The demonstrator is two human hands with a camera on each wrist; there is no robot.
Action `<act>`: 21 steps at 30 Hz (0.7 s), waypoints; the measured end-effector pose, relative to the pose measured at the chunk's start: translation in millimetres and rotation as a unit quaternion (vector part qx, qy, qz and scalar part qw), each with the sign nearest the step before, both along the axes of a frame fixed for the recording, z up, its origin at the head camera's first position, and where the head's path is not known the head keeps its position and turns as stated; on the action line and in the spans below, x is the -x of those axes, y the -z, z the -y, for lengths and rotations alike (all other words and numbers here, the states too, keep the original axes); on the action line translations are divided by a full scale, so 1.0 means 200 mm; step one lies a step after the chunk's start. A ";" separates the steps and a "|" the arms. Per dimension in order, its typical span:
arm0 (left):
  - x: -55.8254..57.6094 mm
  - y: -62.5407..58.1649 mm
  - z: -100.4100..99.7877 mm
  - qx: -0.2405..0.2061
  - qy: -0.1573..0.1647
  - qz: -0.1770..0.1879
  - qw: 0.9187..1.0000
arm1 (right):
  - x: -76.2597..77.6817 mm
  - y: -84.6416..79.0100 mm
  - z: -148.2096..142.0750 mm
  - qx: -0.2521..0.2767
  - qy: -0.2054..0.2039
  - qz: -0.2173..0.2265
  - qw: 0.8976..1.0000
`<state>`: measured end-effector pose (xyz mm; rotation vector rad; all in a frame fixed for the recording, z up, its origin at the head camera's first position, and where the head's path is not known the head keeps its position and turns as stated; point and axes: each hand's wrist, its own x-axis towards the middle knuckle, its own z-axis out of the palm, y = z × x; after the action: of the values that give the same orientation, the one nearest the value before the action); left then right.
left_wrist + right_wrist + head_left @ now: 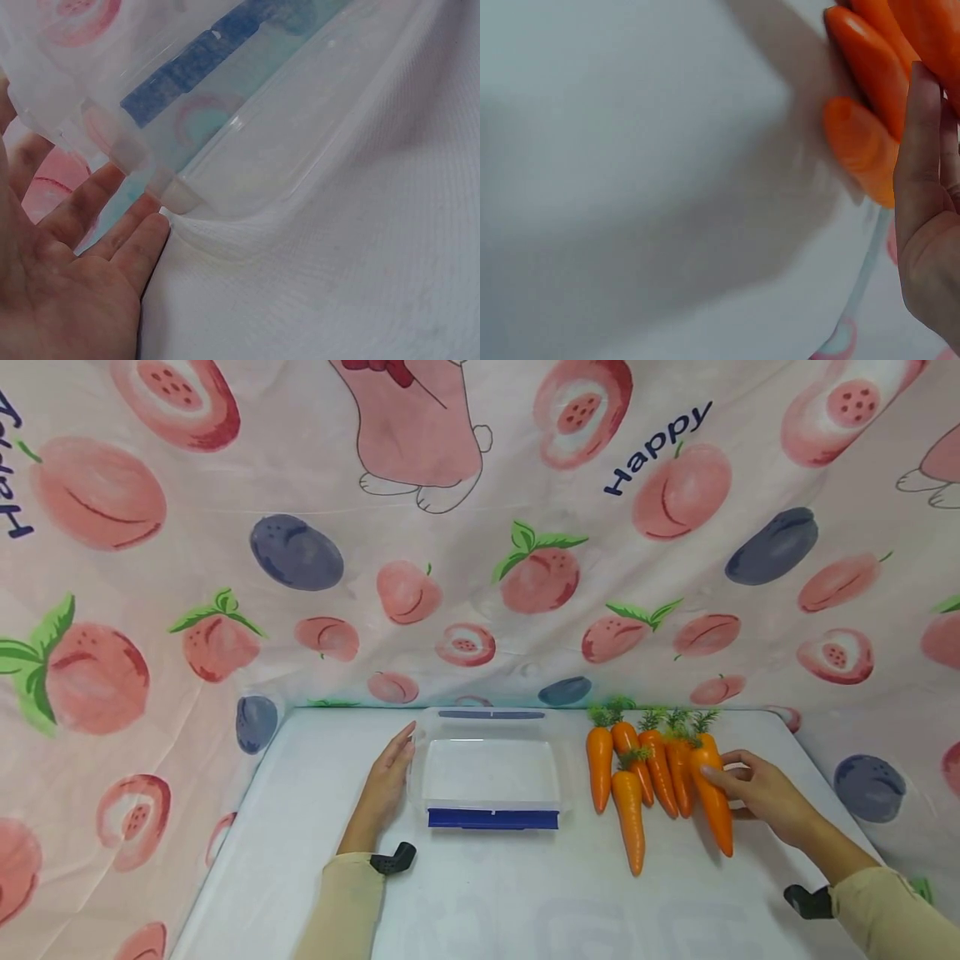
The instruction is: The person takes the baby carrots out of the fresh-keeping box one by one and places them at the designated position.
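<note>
A clear plastic food container [491, 772] with blue latches on its front and back sides lies on the white table. My left hand [390, 768] is at its left side; in the left wrist view, the fairly straight fingers [142, 244] touch the clear wall. On the right, my right hand [757, 789] pinches an orange carrot [712, 793] with a green leafy top, thumb across its near face. Several more carrots [658, 774] lie beside it in a row. One carrot [630, 822] sits nearer the front, its leaves overlapping the row.
The white tabletop [495, 893] extends in front of the container. Behind it and at both sides hangs a fruit-print cloth [465, 527]. Dark wrist pieces [393, 858] sit at both sleeve cuffs.
</note>
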<state>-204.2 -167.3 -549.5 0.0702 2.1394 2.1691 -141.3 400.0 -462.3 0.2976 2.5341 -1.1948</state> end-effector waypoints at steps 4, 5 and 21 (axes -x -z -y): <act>0.00 0.00 0.00 0.011 -0.004 0.003 1.000 | -0.01 0.03 -0.04 -0.013 0.008 0.003 1.000; -0.01 0.00 0.00 0.014 -0.005 0.005 1.000 | -0.01 0.04 -0.04 -0.017 0.010 0.004 1.000; 0.00 -0.01 0.00 0.022 -0.004 0.008 1.000 | -0.03 0.10 -0.06 -0.075 0.026 -0.005 0.997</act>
<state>-203.4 -168.0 -548.5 0.0407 2.1818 2.1172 -135.9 412.5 -482.7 0.3970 2.6439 -1.0286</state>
